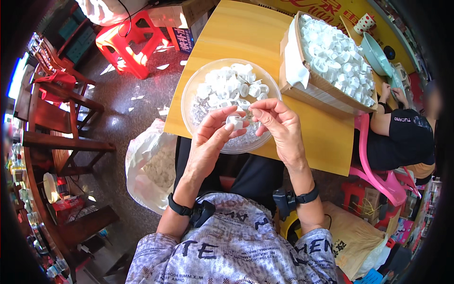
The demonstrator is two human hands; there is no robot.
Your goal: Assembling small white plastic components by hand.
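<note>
While both forearms are reaching up from the lower edge, the left hand [215, 125] is holding a small white plastic ring-like piece [234, 123] between thumb and fingers, over the near part of a round clear plastic tub [185, 109]. The right hand [278, 122] is hovering just beside it, thumb and forefinger drawn narrowly together; whether anything small is sitting between those tips, I cannot tell. Other fingers of the right hand are curling inward.

Inside the tub, a heap of similar white pieces [241, 75] is filling the far part, and small clear bits [201, 111] are lying toward the left and near sides. The tub is resting on a yellow wood-grain tabletop [250, 28], close to its near left edge. To the right, an open cardboard box [326, 99] is standing on the same tabletop, heaped with more white plastic pieces [338, 59].

Dark wristbands [179, 206] are circling both wrists, each bearing a black device. Left of the wearer's legs, an open white sack [137, 170] is standing on the floor, holding pale material. Farther off, a red plastic stool [127, 45] is catching sunlight. At right, a co-worker [409, 128] in a dark shirt is sitting by a pink plastic chair [366, 156], both hands near a pale green basin [376, 54].
</note>
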